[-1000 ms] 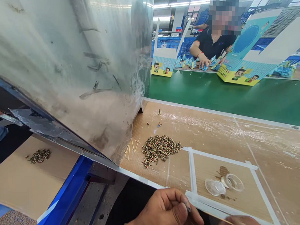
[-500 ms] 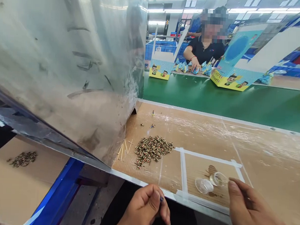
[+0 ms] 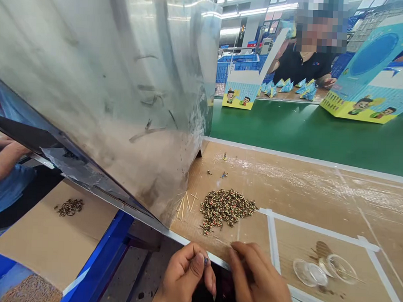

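My left hand is below the table's near edge, thumb and forefinger pinched on a small dark bead. Beside it, my right hand shows its back to me, and its fingertips rest on the table edge just in front of a pile of small speckled beads. What its fingers hold is hidden. To the right, inside a white tape frame, stand a clear plastic cup and a clear lid. A thin stick lies across the cup.
A big scuffed metal sheet leans over the left of the table, with several toothpicks at its foot. A green belt runs behind. A person works across it among printed boxes. Another person's arm and a smaller bead pile are at left.
My right hand left the thin stick across the clear cup and moved left to the table edge by the bead pile. My left hand still pinches the bead.
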A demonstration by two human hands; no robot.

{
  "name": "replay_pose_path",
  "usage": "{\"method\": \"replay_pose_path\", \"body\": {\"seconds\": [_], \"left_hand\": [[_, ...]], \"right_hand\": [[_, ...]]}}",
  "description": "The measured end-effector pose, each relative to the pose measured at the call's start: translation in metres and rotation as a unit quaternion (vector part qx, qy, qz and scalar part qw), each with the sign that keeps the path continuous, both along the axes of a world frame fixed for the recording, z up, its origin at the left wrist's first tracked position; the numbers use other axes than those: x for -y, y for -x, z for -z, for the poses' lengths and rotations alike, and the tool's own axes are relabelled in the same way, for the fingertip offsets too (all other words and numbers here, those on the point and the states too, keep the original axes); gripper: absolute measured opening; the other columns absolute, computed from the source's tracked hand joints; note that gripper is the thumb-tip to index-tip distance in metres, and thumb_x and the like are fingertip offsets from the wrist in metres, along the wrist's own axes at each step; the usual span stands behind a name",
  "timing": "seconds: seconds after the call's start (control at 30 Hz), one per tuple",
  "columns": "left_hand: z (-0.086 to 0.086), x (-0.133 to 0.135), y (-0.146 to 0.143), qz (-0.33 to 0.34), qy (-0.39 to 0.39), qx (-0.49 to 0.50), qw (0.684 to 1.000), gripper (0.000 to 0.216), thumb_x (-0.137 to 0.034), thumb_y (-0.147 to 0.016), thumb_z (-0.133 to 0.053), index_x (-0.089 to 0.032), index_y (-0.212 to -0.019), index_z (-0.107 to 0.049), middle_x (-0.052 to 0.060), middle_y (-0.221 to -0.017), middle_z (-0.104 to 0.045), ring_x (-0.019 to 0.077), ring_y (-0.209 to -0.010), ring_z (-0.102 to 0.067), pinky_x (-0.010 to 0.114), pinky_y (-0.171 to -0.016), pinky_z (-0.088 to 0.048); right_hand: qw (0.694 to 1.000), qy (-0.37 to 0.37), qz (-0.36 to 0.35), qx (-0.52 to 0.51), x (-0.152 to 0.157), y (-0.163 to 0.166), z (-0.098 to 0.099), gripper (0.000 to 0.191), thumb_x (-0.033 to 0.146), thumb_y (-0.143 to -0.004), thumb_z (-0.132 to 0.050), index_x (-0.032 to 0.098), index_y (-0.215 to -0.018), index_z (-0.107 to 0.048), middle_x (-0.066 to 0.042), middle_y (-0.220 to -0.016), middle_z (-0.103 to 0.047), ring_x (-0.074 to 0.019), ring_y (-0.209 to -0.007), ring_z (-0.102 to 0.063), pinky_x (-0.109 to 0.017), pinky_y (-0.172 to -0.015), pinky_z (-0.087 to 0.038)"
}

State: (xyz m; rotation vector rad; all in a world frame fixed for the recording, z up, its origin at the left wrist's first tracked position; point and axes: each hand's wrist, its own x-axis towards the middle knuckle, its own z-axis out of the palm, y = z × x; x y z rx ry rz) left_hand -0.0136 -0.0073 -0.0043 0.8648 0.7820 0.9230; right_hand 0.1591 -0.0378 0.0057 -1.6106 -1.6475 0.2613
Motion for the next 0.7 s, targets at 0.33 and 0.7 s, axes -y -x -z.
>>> {"method": "replay_pose_path", "body": {"seconds": [0.33, 0.7], "left_hand": [[-0.010, -0.005, 0.026, -0.074, -0.055, -0.142, 0.986, 0.050, -0.060, -0.100, -0.059, -0.015, -0.081, -0.061, 0.001, -0.066, -0.064, 0.0118, -0.063, -0.059, 0.024, -0.068, -0.049], [-0.007, -0.018, 0.014, -0.078, -0.054, -0.134, 0.987, 0.055, -0.068, -0.096, -0.060, -0.015, -0.082, -0.059, 0.002, -0.067, -0.065, 0.0116, -0.055, -0.060, 0.022, -0.052, -0.051]], "right_hand": [[0.991, -0.020, -0.064, 0.119, -0.043, 0.034, 0.010, 0.048, 0.038, -0.113, -0.029, 0.022, -0.092, -0.069, -0.004, -0.083, -0.068, -0.0200, -0.052, -0.071, -0.032, -0.040, -0.042], [0.991, -0.012, -0.032, 0.128, -0.048, 0.041, 0.018, 0.058, 0.042, -0.114, -0.022, 0.023, -0.084, -0.067, -0.003, -0.077, -0.064, -0.0159, -0.046, -0.061, -0.030, -0.041, -0.030]]}}
